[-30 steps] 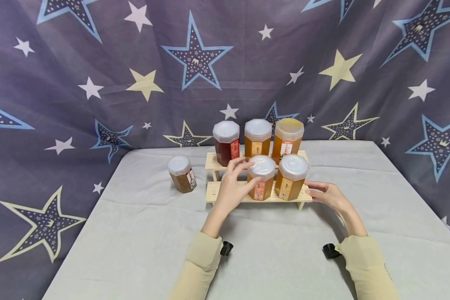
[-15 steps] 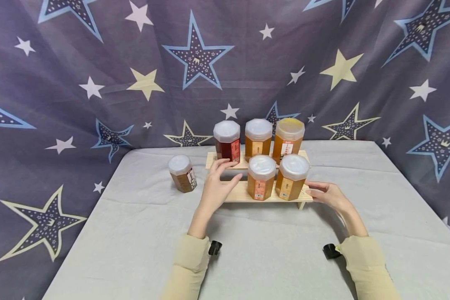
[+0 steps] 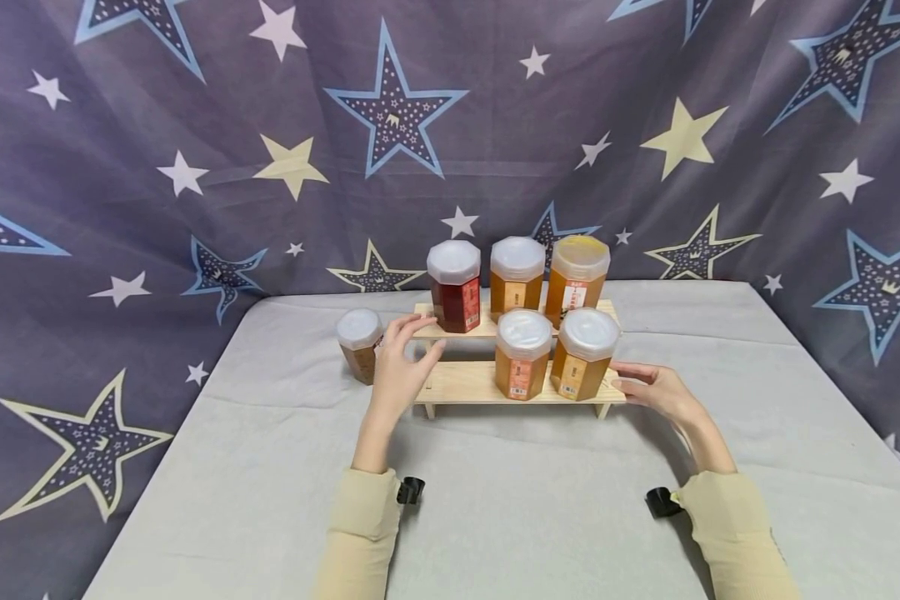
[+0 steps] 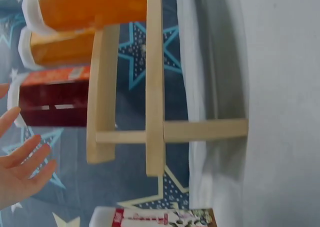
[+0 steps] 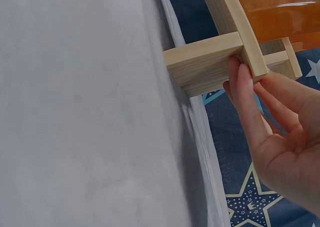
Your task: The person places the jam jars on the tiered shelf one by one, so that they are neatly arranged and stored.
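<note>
A two-step wooden display rack [image 3: 457, 382] bears several octagonal lidded jars. On its upper step stand a dark red jar [image 3: 456, 304], an amber jar [image 3: 515, 292] and a taller amber jar [image 3: 576, 279]; on the lower step, a red-labelled amber jar [image 3: 522, 367] and a yellow-labelled amber jar [image 3: 581, 367]. My left hand [image 3: 396, 375], fingers spread, holds nothing and partly covers a brown jar [image 3: 357, 354] on the table, left of the rack. At the lower step's right end, my right hand [image 3: 662, 392] pinches the board between its fingers, seen closely in the right wrist view.
A pale grey cloth [image 3: 555, 500] covers the table. Behind it hangs a dark curtain [image 3: 495, 125] with printed stars. The left part of the lower step holds no jar. Black straps [image 3: 411, 491] sit at the wrists.
My left hand has moved left from the red-labelled amber jar, past the dark red jar, to beside the brown jar. My right hand has stayed at the rack's end.
</note>
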Demonstrator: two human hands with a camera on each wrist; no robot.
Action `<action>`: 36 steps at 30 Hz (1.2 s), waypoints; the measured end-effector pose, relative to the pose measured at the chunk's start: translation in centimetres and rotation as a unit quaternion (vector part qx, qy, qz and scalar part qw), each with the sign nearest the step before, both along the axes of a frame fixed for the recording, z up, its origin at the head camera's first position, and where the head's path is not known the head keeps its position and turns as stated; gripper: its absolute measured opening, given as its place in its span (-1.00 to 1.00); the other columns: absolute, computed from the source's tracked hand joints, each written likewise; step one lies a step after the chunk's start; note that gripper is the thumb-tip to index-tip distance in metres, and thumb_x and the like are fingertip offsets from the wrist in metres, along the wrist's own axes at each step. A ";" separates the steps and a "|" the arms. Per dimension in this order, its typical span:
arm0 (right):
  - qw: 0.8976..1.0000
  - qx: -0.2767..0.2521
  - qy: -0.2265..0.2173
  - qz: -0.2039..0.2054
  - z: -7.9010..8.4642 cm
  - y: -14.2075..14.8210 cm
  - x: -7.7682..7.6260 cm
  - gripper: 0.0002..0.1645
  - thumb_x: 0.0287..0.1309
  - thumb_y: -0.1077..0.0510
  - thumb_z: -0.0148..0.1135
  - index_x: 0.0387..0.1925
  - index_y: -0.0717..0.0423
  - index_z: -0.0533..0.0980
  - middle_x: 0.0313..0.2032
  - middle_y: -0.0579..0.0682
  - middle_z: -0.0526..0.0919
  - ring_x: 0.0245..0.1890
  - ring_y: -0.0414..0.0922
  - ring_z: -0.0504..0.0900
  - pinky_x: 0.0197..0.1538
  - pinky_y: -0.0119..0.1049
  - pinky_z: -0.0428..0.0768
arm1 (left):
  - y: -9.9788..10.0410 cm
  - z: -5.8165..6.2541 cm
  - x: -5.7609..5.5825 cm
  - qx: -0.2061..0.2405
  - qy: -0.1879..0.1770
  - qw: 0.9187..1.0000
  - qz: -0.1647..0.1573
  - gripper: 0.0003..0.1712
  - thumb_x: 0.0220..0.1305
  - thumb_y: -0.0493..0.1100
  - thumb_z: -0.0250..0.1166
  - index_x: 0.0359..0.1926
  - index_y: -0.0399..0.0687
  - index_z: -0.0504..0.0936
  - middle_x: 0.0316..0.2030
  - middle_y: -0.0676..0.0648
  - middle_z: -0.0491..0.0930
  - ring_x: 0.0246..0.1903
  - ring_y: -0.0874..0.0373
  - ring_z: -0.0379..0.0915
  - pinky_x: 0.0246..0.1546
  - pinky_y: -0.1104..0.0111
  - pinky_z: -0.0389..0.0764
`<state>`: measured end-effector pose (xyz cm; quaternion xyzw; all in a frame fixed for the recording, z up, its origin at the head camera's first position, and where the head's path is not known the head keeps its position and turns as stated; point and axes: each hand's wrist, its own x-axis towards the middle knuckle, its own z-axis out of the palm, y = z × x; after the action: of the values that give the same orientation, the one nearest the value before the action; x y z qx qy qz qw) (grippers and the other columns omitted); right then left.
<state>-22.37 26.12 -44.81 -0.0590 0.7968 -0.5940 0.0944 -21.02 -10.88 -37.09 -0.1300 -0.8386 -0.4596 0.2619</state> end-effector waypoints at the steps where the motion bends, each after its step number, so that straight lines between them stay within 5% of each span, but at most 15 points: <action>1: 1.000 -0.001 -0.001 0.000 0.0 0.0 0.0 -0.39 0.08 0.22 0.16 0.11 0.49 0.24 0.08 0.43 0.28 -0.30 -0.44 0.52 -0.21 -0.41 0.53 | -0.3 0.0 -0.1 0.002 0.003 1.000 0.005 -0.64 -0.01 -0.18 0.31 -0.12 -0.17 0.58 -0.05 -0.21 0.43 -0.01 -0.06 0.32 0.02 0.10 0.27; 11: 1.000 -0.002 -0.007 -0.003 0.1 0.0 -0.1 -0.38 0.08 0.22 0.16 0.11 0.49 0.24 0.09 0.44 0.26 -0.31 -0.43 0.52 -0.21 -0.40 0.54 | -2.9 -0.3 -0.9 0.007 0.013 0.999 0.051 -0.65 -0.01 -0.18 0.30 -0.13 -0.19 0.58 -0.06 -0.21 0.43 -0.08 -0.07 0.38 -0.05 0.17 0.37; 18: 1.000 0.001 -0.006 -0.007 0.1 0.0 -0.1 -0.37 0.07 0.21 0.17 0.11 0.48 0.24 0.08 0.42 0.29 -0.31 -0.43 0.53 -0.22 -0.41 0.54 | -4.4 -0.5 -1.1 0.011 0.001 0.998 0.055 -0.65 0.03 -0.21 0.29 -0.11 -0.21 0.55 -0.05 -0.24 0.36 -0.07 -0.14 0.33 -0.14 0.10 0.45; 36: 1.000 -0.006 -0.008 -0.005 0.4 -0.1 0.3 -0.36 0.08 0.20 0.16 0.11 0.51 0.22 0.08 0.45 0.26 -0.30 -0.43 0.52 -0.23 -0.42 0.54 | -7.1 -1.3 -1.9 -0.030 -0.016 0.992 0.121 -0.61 0.02 -0.17 0.28 -0.09 -0.21 0.54 0.02 -0.31 0.31 0.07 -0.14 0.18 0.09 0.07 0.16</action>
<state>-22.09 25.98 -44.39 -0.0511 0.7929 -0.5992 0.0977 -22.93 -18.02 -38.41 -0.0281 -0.8657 -0.4009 0.2985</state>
